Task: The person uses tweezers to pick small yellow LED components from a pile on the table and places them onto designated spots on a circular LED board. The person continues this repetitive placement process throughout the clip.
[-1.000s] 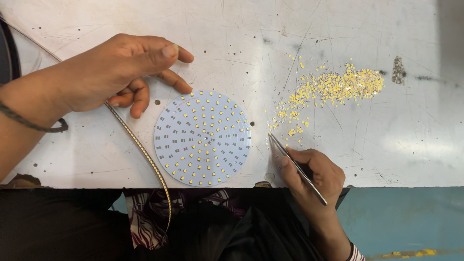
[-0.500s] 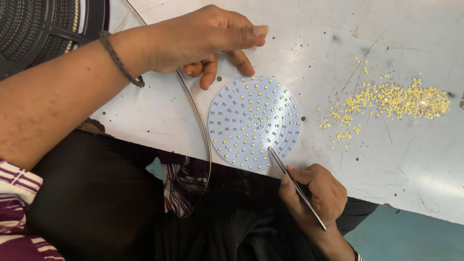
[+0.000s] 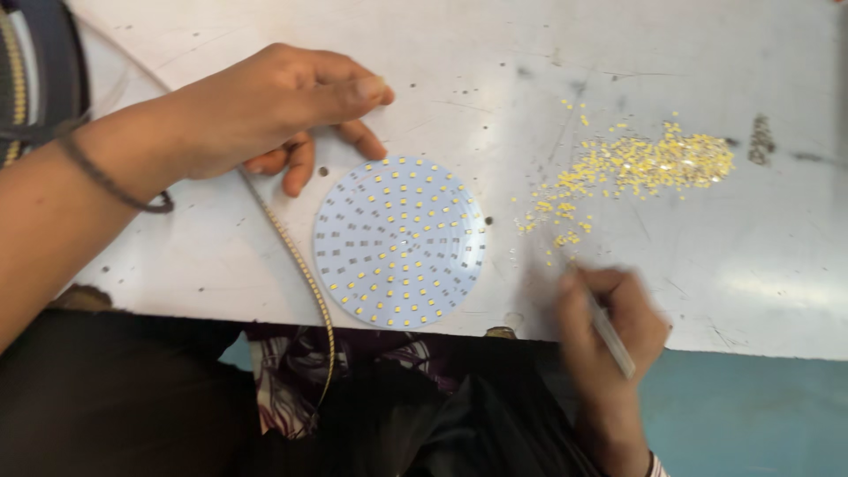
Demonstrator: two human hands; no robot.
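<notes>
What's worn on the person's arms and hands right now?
Both hands are bare, no gloves. The left hand has a thin dark band round the wrist and a bare forearm. The right hand shows a striped cuff at the bottom edge.

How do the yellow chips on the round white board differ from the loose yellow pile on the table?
The small yellow chips on the round white board sit in ordered rings, spaced apart; the loose pile of yellow chips lies scattered and heaped. The board's chips fill only part of its pads, with grey empty pads left; the pile rests straight on the scuffed white table. Both look alike in colour and size.
</notes>
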